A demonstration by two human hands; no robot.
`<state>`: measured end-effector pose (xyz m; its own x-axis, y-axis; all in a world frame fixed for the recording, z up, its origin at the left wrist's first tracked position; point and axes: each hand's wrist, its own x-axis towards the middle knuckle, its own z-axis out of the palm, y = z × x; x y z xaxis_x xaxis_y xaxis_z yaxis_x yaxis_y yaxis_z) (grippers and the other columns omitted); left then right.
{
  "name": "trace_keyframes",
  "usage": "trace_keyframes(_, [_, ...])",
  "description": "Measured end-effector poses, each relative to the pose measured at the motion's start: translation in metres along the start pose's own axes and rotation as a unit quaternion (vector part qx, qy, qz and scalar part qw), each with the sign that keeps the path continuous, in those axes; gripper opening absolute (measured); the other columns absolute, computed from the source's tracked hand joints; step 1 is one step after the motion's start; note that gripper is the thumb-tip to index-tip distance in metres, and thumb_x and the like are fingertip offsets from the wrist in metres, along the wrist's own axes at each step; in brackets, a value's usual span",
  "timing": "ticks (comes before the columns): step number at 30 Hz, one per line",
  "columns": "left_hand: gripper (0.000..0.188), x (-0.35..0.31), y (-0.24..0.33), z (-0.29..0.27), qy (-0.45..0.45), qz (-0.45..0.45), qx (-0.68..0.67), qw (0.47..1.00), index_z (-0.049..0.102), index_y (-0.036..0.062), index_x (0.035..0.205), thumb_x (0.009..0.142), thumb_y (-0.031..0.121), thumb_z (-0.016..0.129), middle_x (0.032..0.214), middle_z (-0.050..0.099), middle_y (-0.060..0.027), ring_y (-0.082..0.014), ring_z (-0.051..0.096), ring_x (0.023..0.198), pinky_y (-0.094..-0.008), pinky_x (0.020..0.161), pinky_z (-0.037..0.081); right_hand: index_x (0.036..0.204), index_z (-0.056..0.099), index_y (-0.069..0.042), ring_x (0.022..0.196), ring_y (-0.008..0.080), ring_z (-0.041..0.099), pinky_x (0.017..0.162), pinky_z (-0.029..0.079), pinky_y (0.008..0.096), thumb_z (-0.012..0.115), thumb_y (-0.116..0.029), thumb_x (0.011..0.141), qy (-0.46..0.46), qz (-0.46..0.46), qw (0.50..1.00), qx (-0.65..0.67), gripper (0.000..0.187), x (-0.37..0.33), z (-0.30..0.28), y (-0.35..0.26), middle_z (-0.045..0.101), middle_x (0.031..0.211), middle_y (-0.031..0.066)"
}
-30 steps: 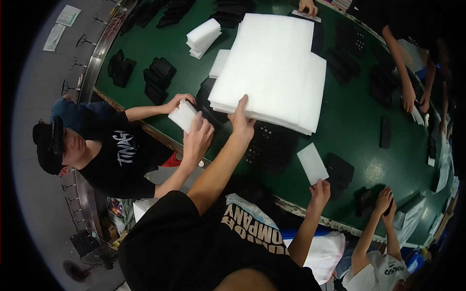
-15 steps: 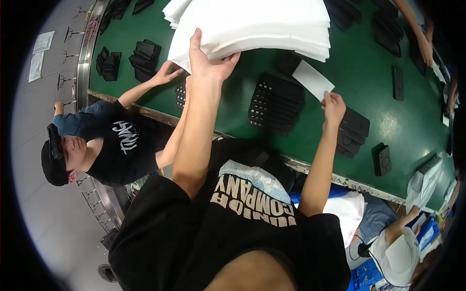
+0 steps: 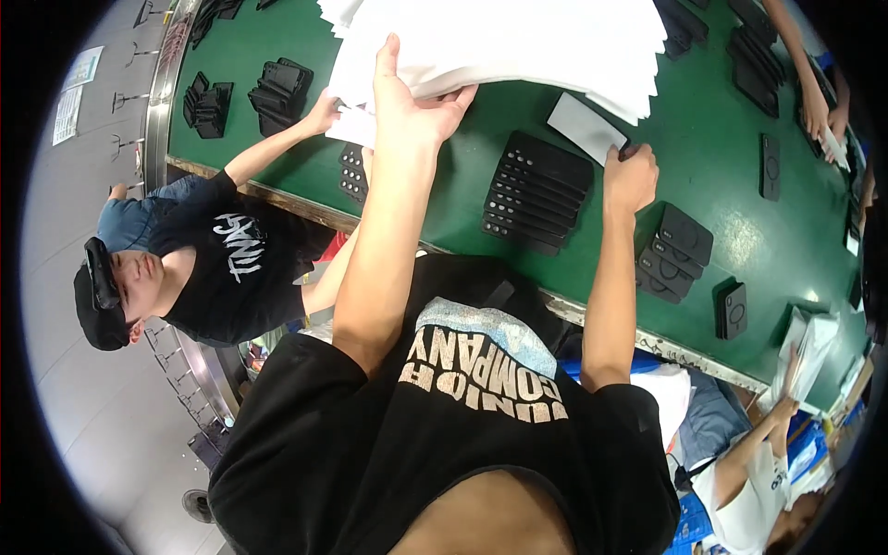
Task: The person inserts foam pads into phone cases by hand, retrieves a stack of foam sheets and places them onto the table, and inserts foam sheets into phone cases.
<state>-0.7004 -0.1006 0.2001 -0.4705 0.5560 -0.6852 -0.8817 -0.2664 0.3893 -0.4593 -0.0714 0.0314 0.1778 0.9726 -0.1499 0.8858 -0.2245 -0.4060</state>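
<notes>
The left hand grips a thick white stack, thumb on top, fingers curled beneath, holding it over the green table! Across to the right hand, and it's pinching one end of a small white sheet, just beside the overlapping black cases; a co-worker's hand sits near the stack's left corner.

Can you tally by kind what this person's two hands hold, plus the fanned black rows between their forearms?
White sheet stack, in the left hand: 1
Small white sheet, in the right hand: 1
Fanned black row: 1
Total: 3
</notes>
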Motion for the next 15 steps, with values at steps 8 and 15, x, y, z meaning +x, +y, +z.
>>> trace_keyframes(8, [0.081, -0.003, -0.005, 0.011, 0.008, 0.006, 0.006, 1.0, 0.024, -0.0005, 0.138, 0.078, 0.025, 0.072, 0.134, 0.033, -0.0288, -0.0444, 0.041, 0.123, -0.0627, 0.102, 0.038, 0.113, 0.063, -0.009, 0.101, 0.0312, 0.056, 0.087, 0.044, 0.0399, 0.07, -0.036, 0.078, 0.001, -0.341, 0.936, -0.092, 0.045, 0.04, 0.014, 0.02, 0.062, 0.117, 0.0084])
trace_keyframes(15, [0.081, -0.002, -0.008, 0.009, 0.008, 0.001, 0.004, 1.0, 0.027, -0.0007, 0.137, 0.077, 0.025, 0.075, 0.132, 0.036, -0.0272, -0.043, 0.043, 0.122, -0.0605, 0.102, 0.039, 0.112, 0.063, -0.01, 0.098, 0.0298, 0.055, 0.088, 0.042, 0.0405, 0.073, -0.032, 0.075, 0.034, -0.345, 0.928, -0.133, 0.045, 0.035, 0.004, 0.016, 0.062, 0.11, 0.0075])
